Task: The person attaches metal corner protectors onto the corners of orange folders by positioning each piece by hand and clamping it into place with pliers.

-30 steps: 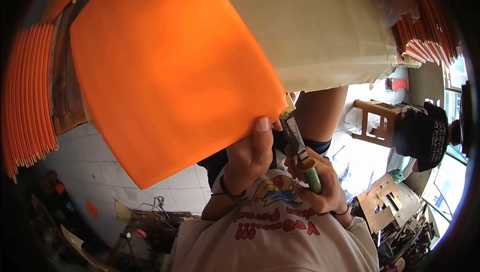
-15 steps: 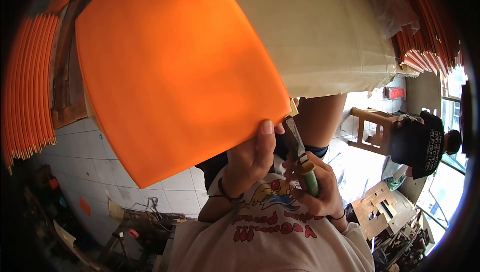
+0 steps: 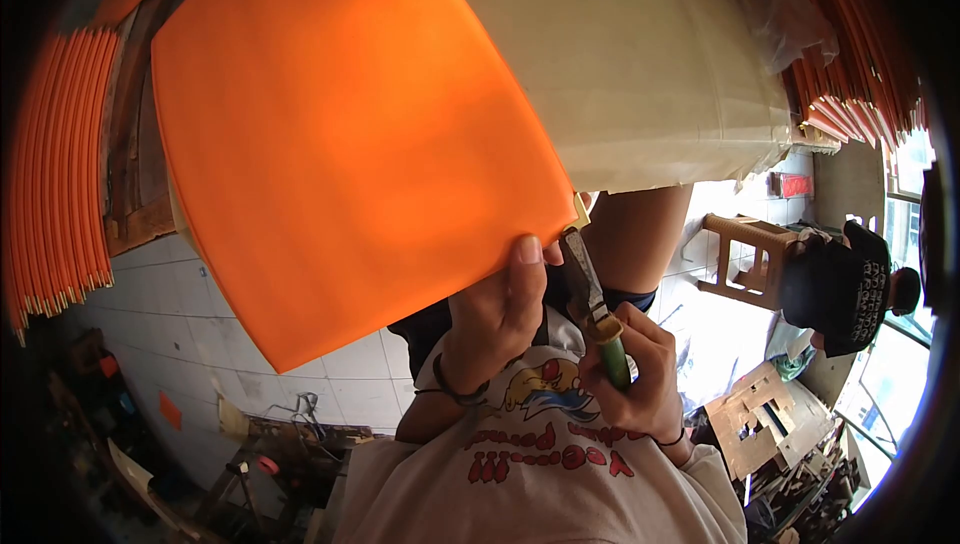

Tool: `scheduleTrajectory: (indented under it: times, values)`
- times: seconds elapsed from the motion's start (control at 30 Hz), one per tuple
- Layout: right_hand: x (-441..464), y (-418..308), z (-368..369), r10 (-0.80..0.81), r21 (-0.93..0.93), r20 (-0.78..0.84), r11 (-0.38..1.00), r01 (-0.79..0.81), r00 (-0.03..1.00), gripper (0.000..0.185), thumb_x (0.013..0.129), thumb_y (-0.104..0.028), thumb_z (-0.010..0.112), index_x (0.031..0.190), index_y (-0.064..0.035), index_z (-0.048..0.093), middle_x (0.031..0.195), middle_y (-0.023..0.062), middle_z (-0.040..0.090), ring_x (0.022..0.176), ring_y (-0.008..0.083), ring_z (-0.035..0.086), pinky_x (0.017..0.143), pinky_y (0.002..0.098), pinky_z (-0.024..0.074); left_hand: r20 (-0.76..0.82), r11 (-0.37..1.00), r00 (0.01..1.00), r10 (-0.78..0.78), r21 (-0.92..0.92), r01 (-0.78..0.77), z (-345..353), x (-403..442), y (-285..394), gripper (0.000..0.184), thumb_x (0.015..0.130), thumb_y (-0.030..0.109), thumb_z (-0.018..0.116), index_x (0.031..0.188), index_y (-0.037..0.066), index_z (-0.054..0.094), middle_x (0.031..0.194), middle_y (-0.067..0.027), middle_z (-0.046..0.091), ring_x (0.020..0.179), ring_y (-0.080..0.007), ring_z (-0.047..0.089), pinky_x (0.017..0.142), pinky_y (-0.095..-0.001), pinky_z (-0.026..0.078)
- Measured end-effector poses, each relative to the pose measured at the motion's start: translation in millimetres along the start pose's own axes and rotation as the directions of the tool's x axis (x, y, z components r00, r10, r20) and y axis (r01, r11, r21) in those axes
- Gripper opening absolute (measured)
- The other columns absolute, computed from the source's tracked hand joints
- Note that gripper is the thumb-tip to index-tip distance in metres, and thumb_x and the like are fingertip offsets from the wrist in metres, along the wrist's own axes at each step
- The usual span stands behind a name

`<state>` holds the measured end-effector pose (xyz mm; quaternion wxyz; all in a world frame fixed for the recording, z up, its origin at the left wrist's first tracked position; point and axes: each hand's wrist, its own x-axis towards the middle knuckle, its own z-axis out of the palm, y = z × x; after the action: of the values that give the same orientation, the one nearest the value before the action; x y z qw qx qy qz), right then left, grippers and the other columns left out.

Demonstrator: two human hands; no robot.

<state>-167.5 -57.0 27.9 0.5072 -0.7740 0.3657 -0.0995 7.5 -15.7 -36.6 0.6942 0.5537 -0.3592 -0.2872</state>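
Note:
A large orange panel with gently curved edges lies partly over the table's edge. My left hand pinches its near edge close to the right corner, thumb on top and fingers beneath. At that corner sits a small gold metal corner piece. My right hand is closed round green-handled pliers, whose jaws point up toward the corner, beside my left fingertips. Whether the jaws touch the gold piece is hard to tell.
A beige-covered table extends behind the panel. Stacks of orange panels stand at the left and upper right. Another person in black is at the right by a tan stool. Cut boards lie at the lower right.
The pliers have tilted and shifted slightly left, with my right hand's grip altered on the handles. My left hand keeps its hold, and the panel's corner has moved only slightly.

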Motion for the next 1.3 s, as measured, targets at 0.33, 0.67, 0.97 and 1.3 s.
scheduleTrajectory:
  times: [0.33,0.67,0.97,1.3]
  values:
    - [4.4,-13.3,4.9,0.099,-0.028,-0.066,0.994,-0.102,0.993,0.011,0.075,-0.001,0.072,0.086,0.0001,0.069,0.074,0.0133,0.065,0.06,0.0316,0.066,0.056,0.0364,0.051,0.007,1.0,1.0,-0.011,-0.02,0.011,0.0,0.3,0.6,0.044,0.109,0.025,0.036,0.12,-0.01,0.062,0.118,-0.015,0.067,0.072,-0.0088,0.05,0.067,-0.0251,0.045]
    - [6.8,-0.4,1.2,-0.117,-0.056,0.044,0.991,0.12,0.992,0.024,0.074,-0.007,0.078,0.092,0.0011,0.064,0.086,0.0138,0.059,0.077,0.031,0.056,0.071,0.0395,0.0469,0.006,1.0,1.0,0.007,-0.004,-0.007,-1.0,-1.5,-3.1,0.042,0.109,0.022,0.037,0.122,-0.01,0.061,0.12,-0.0162,0.067,0.073,-0.0087,0.049,0.068,-0.026,0.045]
    - [-2.3,3.7,5.6,0.131,0.21,-0.009,0.969,-0.127,0.991,0.024,0.077,-0.009,0.074,0.096,-0.0002,0.063,0.09,0.0103,0.052,0.084,0.028,0.05,0.075,0.0365,0.0427,0.033,0.998,0.999,-0.017,-0.052,0.018,-1.5,1.9,2.3,0.043,0.11,0.021,0.035,0.121,-0.011,0.061,0.116,-0.0168,0.066,0.072,-0.0094,0.048,0.07,-0.0281,0.046]
    - [-4.7,6.1,11.6,0.093,0.193,-0.058,0.978,-0.08,0.994,0.025,0.076,-0.01,0.075,0.096,-0.0007,0.064,0.09,0.01,0.052,0.084,0.0284,0.051,0.073,0.0364,0.0436,0.006,0.998,1.0,-0.001,-0.06,0.001,1.6,2.5,4.1,0.042,0.11,0.022,0.037,0.121,-0.011,0.059,0.097,-0.011,0.063,0.073,-0.0116,0.05,0.078,-0.0325,0.051]
